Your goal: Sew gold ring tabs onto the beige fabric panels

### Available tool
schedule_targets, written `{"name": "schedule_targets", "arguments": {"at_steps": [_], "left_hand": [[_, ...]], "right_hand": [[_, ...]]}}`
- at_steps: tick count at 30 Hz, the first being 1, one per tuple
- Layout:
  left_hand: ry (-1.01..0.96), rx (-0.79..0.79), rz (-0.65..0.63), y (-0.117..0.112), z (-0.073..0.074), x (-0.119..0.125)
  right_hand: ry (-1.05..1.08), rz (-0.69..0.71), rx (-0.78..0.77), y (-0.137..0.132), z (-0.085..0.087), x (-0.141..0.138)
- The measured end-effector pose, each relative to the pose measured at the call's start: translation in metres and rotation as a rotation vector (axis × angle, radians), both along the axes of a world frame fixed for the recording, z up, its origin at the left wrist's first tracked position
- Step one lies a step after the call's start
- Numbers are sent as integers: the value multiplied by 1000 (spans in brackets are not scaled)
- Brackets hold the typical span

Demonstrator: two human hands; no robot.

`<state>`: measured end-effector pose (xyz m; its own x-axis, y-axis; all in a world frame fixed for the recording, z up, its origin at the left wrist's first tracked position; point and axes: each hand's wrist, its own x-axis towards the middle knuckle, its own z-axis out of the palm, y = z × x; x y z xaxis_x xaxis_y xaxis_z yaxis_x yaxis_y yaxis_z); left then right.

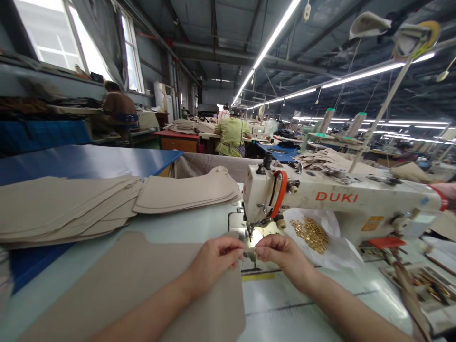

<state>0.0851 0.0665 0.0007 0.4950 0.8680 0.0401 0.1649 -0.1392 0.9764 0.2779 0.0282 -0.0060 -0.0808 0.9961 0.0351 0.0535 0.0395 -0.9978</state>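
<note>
In front of the needle of a white sewing machine (342, 192), both hands are closed in a pinch, close together. My left hand (217, 256) is over the right edge of a flat beige panel (142, 285), thumb pressed to the fingers. Across a small gap, my right hand (285, 259) pinches just right of the needle area. Something small and pale seems to span the fingertips, too small to name. A lamp lights the machine's needle plate behind the fingers. Gold-coloured metal pieces (311, 235) lie on a white plastic bag (342, 251) beyond my right hand.
Stacks of beige panels (67, 204) lie on the left, with another stack (185, 192) beside the machine head. A blue table (89, 159) stands behind. A tray of tools (427, 289) is at the right. People (231, 133) sit at other workstations farther back.
</note>
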Motion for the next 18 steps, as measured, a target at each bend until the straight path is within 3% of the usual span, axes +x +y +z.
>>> {"name": "schedule_targets", "arguments": {"at_steps": [12, 16, 18], "left_hand": [[78, -56, -78, 11, 7, 1], [145, -116, -78, 21, -3, -2], [175, -141, 0, 26, -11, -5]], "right_hand": [[316, 189, -235, 10, 6, 6], [396, 223, -249, 15, 5, 9], [384, 231, -261, 16, 4, 9]]}}
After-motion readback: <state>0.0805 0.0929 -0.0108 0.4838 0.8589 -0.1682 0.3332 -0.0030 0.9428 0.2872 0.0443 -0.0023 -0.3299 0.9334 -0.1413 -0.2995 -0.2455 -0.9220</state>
